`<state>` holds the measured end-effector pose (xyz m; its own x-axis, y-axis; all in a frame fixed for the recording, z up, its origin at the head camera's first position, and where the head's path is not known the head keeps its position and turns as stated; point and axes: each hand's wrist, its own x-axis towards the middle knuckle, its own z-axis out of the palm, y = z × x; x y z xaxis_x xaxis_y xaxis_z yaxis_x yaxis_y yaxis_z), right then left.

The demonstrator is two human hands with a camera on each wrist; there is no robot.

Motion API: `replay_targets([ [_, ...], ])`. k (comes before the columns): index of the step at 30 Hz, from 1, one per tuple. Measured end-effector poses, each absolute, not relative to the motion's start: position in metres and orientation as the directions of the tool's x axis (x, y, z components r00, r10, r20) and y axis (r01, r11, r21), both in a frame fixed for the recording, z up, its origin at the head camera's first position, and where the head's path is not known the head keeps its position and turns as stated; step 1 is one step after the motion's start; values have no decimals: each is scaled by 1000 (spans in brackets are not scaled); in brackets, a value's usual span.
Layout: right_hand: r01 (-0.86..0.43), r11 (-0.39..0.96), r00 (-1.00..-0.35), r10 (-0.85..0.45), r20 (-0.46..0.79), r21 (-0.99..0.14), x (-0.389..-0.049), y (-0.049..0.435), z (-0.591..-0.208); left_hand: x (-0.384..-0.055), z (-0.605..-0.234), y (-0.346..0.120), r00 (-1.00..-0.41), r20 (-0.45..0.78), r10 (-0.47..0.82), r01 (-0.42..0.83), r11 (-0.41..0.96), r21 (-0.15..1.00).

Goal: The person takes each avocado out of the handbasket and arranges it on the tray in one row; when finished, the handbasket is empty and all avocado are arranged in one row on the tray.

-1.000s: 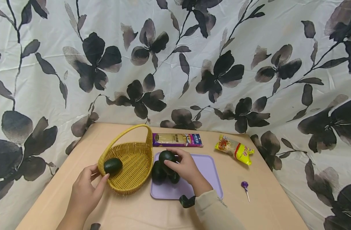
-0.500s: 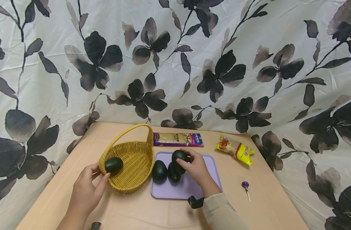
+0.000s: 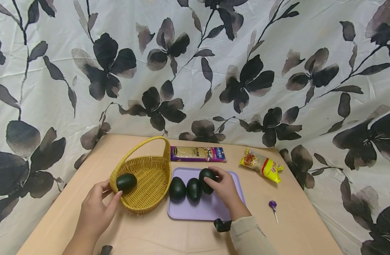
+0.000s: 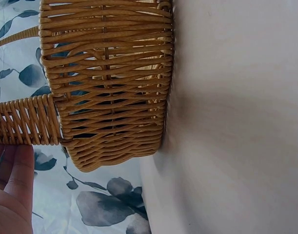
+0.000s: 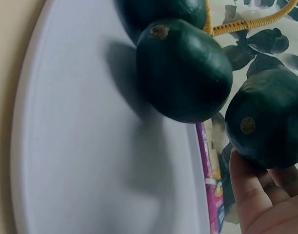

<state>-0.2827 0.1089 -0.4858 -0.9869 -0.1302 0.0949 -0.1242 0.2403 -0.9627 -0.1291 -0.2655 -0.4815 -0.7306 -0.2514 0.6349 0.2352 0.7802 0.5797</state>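
Brown spot on avocado in right fingers, right-wrist view only.

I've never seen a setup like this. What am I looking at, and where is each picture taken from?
There is no robot here, just a person's two bare hands. The wide view comes from a camera on the head; the two close views come from cameras on the wrists.

On the table stand a yellow basket with one dark green fruit in it, and a lilac tray with two similar fruits. A purple packet, a yellow packet and a lollipop lie nearby.

The left hand holds the basket near the foot of its handle. The right hand holds another fruit over the tray; I can't tell whether it touches.
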Motion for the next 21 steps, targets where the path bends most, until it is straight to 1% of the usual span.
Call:
replay_targets([
  [10, -97, 335, -995, -63, 80, -937, -282, 118, -499, -129, -482, -266, -730, 634, -256, 236, 776, 585],
  [21, -69, 359, -998, -23, 65, -931, -280, 120, -515, -129, -482, -265, -727, 637, -257, 234, 779, 582],
])
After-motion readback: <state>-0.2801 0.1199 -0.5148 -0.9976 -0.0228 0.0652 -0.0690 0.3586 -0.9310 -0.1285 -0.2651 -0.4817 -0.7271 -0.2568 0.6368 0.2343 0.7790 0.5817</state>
